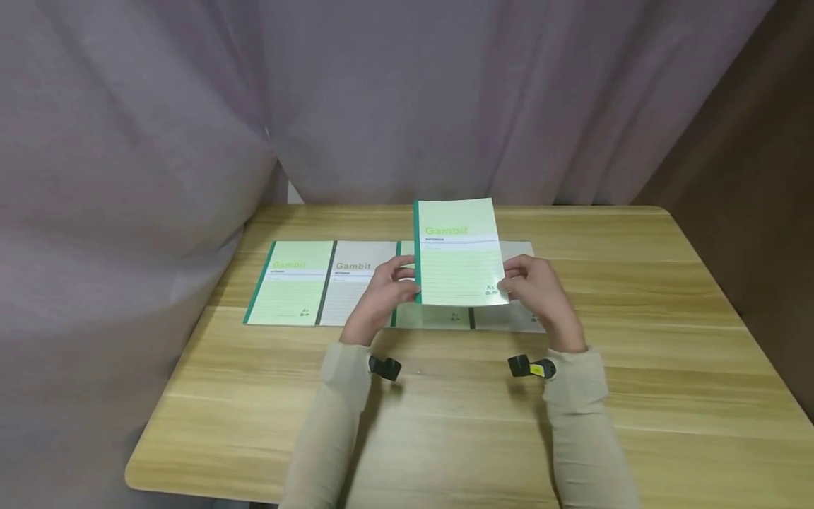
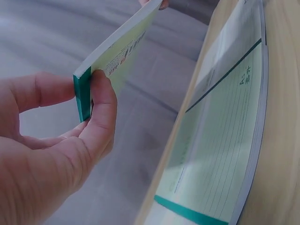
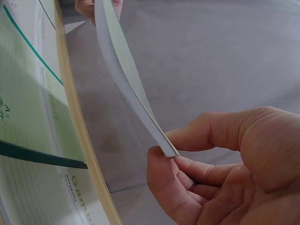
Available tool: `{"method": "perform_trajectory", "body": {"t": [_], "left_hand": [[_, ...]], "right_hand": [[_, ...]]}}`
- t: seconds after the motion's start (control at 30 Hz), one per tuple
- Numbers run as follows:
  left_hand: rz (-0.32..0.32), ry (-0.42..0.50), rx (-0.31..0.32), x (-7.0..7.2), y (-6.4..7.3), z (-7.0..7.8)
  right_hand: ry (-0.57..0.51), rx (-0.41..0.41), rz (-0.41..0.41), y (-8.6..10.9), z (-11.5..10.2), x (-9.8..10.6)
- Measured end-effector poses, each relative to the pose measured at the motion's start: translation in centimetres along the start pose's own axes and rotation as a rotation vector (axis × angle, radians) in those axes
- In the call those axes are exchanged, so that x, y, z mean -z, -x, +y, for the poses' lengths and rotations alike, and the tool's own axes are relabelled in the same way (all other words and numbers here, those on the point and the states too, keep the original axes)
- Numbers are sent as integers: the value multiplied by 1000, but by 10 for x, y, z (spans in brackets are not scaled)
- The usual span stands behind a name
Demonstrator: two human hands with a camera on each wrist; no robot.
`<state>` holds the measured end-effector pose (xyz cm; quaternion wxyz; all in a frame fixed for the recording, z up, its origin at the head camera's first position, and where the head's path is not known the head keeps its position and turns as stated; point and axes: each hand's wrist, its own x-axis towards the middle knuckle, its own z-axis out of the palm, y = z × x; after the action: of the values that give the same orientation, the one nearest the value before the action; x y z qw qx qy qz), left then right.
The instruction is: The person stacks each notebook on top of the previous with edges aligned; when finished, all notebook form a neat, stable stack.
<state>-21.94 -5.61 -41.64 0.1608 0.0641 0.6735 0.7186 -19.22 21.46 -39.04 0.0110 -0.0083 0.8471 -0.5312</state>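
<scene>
At the middle of the head view, a pale green notebook (image 1: 459, 251) is held above the tabletop (image 1: 649, 332), its front facing the camera and its dark green spine at its left side. "Gambit" is printed across its cover, with "A5" near the lower right corner.

The left hand (image 1: 384, 293) is clamped on the spine, thumb and finger pinching it from both faces, as the left wrist view shows. The right hand (image 1: 539, 293) pinches the opposite edge near its lower corner; in the right wrist view the notebook bends in a slight curve between the two hands.

Behind and below it, four more notebooks lie in a row across the middle of the frame, side by side. From the left come a green one (image 1: 289, 290), a grey one (image 1: 346, 311), a second green one (image 1: 432, 318) and a second grey one (image 1: 505, 323). The held notebook hides much of the last two.

Light sleeves reach up from the bottom of the frame, the left sleeve (image 1: 331, 417) and the right sleeve (image 1: 581, 410), with a black device at each wrist. A greyish-purple curtain (image 1: 394, 99) fills the top and left of the frame, and a dark brown surface (image 1: 738, 233) stands at the right.
</scene>
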Motion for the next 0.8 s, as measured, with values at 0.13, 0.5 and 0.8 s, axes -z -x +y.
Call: {"method": "perform_trajectory", "body": {"t": [0.13,0.5,0.8], "left_hand": [[8,-23,1,6,0,-1],[49,-72,28,24,0,-12],[46,-76,48,33,-4,-19]], "right_hand": [[2,11,-11,-1,0,-6],[42,0,-58,-7,3,-26],[59,26,-88,-12,8,-33]]}}
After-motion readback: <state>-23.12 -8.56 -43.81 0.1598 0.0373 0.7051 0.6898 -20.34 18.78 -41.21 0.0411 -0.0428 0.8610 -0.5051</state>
